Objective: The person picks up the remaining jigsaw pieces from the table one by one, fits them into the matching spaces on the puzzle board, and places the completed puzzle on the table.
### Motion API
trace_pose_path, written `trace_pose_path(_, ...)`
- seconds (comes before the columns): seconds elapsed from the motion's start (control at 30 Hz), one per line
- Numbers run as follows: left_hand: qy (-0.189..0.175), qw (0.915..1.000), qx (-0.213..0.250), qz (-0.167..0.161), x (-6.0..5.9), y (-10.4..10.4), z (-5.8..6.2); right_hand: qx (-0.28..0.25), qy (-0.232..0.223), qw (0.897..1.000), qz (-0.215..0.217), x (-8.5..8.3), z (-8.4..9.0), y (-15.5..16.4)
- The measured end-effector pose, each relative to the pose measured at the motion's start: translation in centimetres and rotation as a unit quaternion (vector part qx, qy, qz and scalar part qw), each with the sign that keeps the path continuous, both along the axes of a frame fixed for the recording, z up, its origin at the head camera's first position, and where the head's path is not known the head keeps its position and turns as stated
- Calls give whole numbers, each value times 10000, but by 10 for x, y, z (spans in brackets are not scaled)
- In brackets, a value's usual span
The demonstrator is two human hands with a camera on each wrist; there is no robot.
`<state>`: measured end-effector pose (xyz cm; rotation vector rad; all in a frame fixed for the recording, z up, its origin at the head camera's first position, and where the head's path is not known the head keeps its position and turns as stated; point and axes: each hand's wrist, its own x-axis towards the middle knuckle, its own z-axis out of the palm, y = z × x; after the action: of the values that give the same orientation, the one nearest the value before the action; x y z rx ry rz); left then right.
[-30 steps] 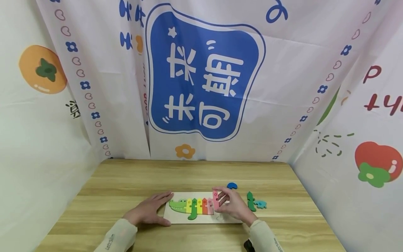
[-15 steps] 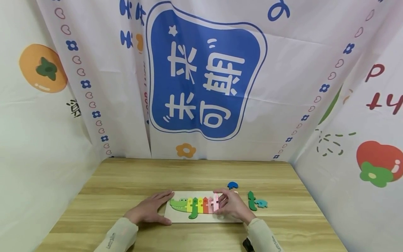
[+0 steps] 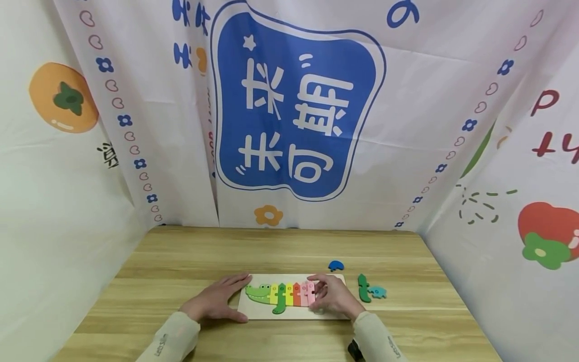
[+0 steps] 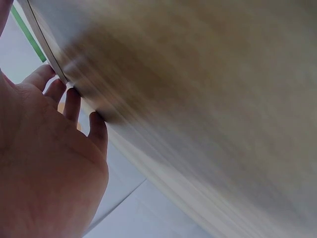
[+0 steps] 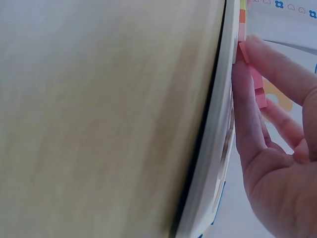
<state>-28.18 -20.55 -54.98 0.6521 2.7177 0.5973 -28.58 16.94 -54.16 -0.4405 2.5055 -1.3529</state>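
A pale wooden puzzle board (image 3: 298,315) lies on the table with a crocodile puzzle (image 3: 259,293) partly laid in it: green head, then yellow, green, yellow, orange and pink strips. My right hand (image 3: 335,295) pinches a pink puzzle piece (image 3: 311,291) between thumb and fingers, against the last pale pink strip. In the right wrist view that pink piece (image 5: 257,82) stands tilted above the board's surface. My left hand (image 3: 217,299) rests at the board's left end, thumb and fingers spread along its edge; in the left wrist view its fingertips touch the board's side.
Right of the board lie a dark green puzzle piece (image 3: 364,288) and a light blue piece (image 3: 377,292). Behind the board's right end is a blue piece (image 3: 336,265). A black object (image 3: 355,350) sits by the right sleeve. Printed cloth (image 3: 181,201) walls the table's back and sides.
My right hand has brought the pink piece slightly left and down to the row of strips. The left hand stays at the board's end.
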Motion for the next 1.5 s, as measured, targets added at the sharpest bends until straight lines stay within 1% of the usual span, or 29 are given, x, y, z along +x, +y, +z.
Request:
trace_pose_path(0.23,22,10000,40,-18,0,1,2,63,-16,10000,-65,-1,0,0)
trace_pose_path(0.57,-25,10000,53,2,1,0,-2,18,-351,9993,-129,-1,-3,-1)
trace_pose_path(0.83,-44,9999,100,-16,2,1,-2,134,-326,9994,-69,0,-2,-1)
trace_pose_path(1.23,-30,9999,140,-26,4,2,3,211,-344,9992,-55,0,-2,0)
trace_pose_path(1.37,-5,9999,123,-31,3,1,2,320,-152,9994,53,0,0,3)
trace_pose_path(1.43,-7,9999,110,-36,3,1,2,457,49,9989,131,1,2,7)
trace_pose_path(1.5,-17,9999,118,-30,2,1,2,663,344,9970,191,2,6,13)
